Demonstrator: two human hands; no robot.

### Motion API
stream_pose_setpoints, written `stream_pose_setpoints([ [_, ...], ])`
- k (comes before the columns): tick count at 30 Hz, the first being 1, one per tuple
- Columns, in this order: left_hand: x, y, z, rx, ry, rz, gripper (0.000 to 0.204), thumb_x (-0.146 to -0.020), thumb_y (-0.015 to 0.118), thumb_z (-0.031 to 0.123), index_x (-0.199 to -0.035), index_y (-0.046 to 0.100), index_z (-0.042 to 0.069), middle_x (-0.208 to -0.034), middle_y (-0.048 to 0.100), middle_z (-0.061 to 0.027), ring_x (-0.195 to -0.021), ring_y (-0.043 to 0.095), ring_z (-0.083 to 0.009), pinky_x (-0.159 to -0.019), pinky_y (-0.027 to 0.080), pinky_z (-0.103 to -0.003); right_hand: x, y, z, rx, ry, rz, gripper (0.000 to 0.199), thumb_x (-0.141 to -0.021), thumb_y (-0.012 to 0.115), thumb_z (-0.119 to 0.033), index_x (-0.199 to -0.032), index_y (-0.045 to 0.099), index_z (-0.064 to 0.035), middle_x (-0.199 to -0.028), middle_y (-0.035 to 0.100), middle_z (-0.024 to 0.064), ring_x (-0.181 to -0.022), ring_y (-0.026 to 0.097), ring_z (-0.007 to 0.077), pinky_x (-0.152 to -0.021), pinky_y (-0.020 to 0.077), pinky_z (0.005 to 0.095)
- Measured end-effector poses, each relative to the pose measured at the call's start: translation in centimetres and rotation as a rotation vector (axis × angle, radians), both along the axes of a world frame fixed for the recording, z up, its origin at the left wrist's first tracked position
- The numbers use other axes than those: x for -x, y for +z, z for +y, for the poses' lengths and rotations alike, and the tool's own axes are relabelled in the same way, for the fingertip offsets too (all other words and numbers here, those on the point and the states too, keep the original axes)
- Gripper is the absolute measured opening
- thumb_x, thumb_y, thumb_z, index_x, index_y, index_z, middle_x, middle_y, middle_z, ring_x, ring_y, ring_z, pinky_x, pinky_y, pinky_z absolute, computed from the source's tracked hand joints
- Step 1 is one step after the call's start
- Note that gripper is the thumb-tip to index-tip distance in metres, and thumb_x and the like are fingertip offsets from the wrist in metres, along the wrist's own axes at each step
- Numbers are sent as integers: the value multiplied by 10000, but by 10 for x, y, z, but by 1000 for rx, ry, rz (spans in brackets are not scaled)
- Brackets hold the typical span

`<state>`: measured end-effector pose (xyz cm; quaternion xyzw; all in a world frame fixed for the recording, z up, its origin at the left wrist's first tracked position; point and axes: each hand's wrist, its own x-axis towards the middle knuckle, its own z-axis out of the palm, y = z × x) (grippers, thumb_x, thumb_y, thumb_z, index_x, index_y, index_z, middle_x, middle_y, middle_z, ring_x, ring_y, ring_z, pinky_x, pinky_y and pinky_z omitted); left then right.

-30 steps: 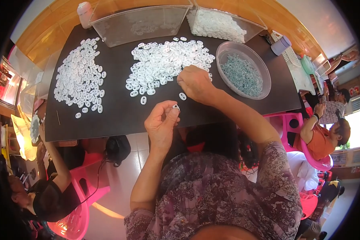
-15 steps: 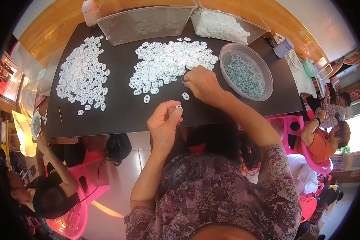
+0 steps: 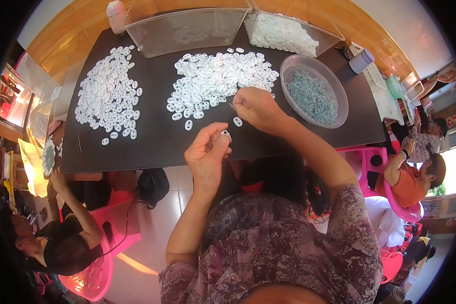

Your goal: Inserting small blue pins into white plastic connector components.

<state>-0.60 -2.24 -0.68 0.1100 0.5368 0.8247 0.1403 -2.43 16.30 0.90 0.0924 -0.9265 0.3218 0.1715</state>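
Note:
My left hand [image 3: 206, 155] is raised over the near edge of the black table [image 3: 157, 137] and pinches one small white plastic ring piece [image 3: 225, 133] between thumb and fingers. My right hand [image 3: 258, 107] rests on the table at the near edge of the middle heap of white pieces [image 3: 215, 81], fingers closed around a thin pin-like item that is barely visible. A single white piece [image 3: 237, 121] lies just below that hand. The grey metal parts fill a round clear bowl [image 3: 315, 93] to the right.
A second heap of white pieces [image 3: 109, 93] lies on the table's left. Two clear plastic bins [image 3: 187, 28] stand along the far edge, one holding more white pieces [image 3: 281, 33]. Other people sit at the left [image 3: 61, 238] and right [image 3: 410, 172] on pink chairs.
My head view has shifted a little. My right hand has drawn slightly toward the middle heap's edge; my left hand keeps its white piece raised in about the same place.

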Motion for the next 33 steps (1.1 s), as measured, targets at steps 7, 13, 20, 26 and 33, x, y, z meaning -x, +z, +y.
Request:
stream_pose_setpoints([
  [7,24,2,3,203,89,84,152,-823,611,43,-964,645,-5,-762,579,-5,-615,509,-56,-528,401,-183,-4,11,2,409,6,-298,107,-774,633,-87,-811,589,3,-755,595,24,-700,546,78,-643,461,236],
  [13,45,1,5,397,21,213,159,-781,641,49,-931,652,0,-734,582,-12,-631,512,-66,-557,420,-224,-6,15,-5,457,78,-275,130,-756,652,-48,-857,587,3,-763,595,22,-719,558,77,-671,468,233],
  [20,50,2,15,541,51,522,123,-750,641,50,-865,634,7,-737,604,-99,-616,547,-162,-590,441,-288,-7,8,-5,445,59,-280,136,-754,656,-34,-863,585,1,-765,594,18,-721,560,75,-672,472,228],
  [26,52,7,17,636,-5,413,65,-773,627,43,-802,616,-14,-630,556,2,-587,484,-62,-535,396,-207,-9,5,-11,511,9,-185,138,-726,628,7,-851,572,26,-700,592,52,-659,562,106,-604,471,251],
  [33,63,6,16,602,-148,191,80,-771,598,74,-762,612,-4,-591,534,-4,-519,458,-63,-470,348,-208,-9,8,-4,550,-88,-166,176,-737,664,-26,-892,587,6,-793,607,30,-712,556,73,-660,474,229],
])
